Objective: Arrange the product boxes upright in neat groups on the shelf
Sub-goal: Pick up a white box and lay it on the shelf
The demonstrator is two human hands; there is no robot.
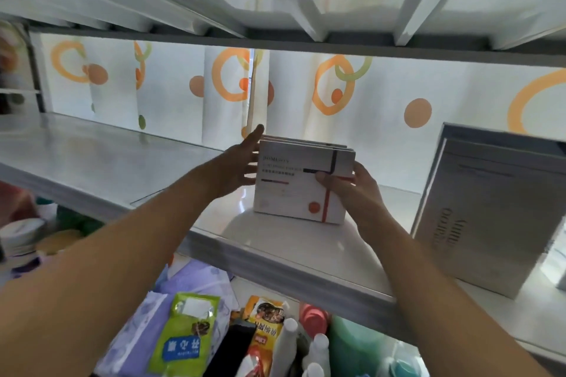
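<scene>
Clutter low in the view, under the shelf edge: a green packet (pixel 185 337), an orange snack bag (pixel 266 320), white bottles (pixel 317 352) and purple cloth (pixel 190 280), all blurred. Above these, two bare forearms reaching up and forward over the shelf (pixel 291 242), a pale glossy board. Right hand (pixel 349 187) clamped on the right end of the white boxes (pixel 301 185), thumb across the front face near the red stripe, other digits hidden behind. Left hand (pixel 240 164) at the left end of the same group, fingers spread wide and straight, palm toward the side of the boxes, touching or just off them, hard to tell which. Boxes standing upright on the shelf near its middle, three or so pressed together front to back, front one printed with dark text, a red line and an orange dot. Well to the right, apart from that group, a taller grey box (pixel 477 211), also upright, near the front edge. Beyond everything, a white curtain (pixel 382 95) with orange rings and dots, under the grey beams of the shelf above (pixel 306 9).
</scene>
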